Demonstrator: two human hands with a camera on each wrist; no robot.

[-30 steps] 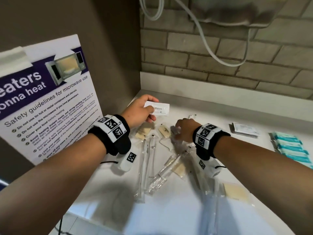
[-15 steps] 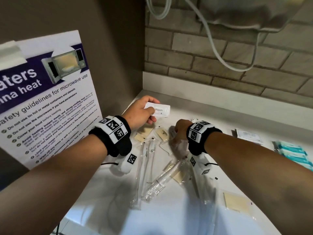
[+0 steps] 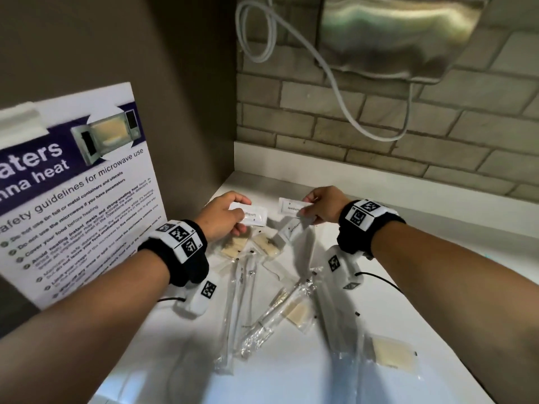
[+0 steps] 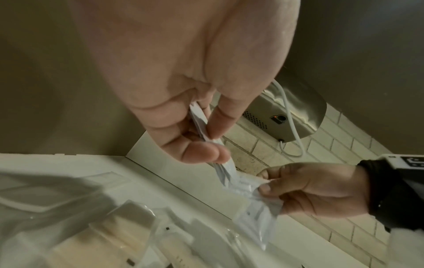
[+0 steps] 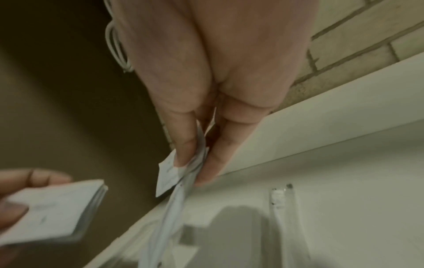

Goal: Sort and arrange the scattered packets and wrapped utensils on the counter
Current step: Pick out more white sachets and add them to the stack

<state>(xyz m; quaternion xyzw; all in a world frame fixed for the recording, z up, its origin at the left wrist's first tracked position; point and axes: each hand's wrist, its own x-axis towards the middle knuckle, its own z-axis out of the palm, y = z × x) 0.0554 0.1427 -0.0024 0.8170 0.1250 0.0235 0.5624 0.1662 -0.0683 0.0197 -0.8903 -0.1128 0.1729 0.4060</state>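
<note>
My left hand [image 3: 224, 214] pinches a small stack of white toothpaste packets [image 3: 253, 216] above the counter's back left corner; the stack [image 4: 206, 130] shows edge-on in the left wrist view. My right hand [image 3: 319, 207] pinches white toothpaste packets [image 3: 291, 206], one hanging lower [image 3: 293, 227], just right of the left hand's stack. In the right wrist view the thumb and fingers squeeze these packets [image 5: 169, 174]. Below both hands lie clear-wrapped utensils [image 3: 242, 298] and tan sachets [image 3: 269, 247] on the white counter [image 3: 408, 330].
A microwave safety poster [image 3: 78, 193] leans against the left wall. A steel hand dryer [image 3: 399, 33] with a looping white cable [image 3: 335, 83] hangs on the brick wall behind. More wrapped utensils [image 3: 280, 313] and a tan sachet [image 3: 392, 352] lie nearer me.
My right hand has risen from the pile on the counter with white packets pinched in it and now sits level with the left hand. The left hand kept hold of its stack.
</note>
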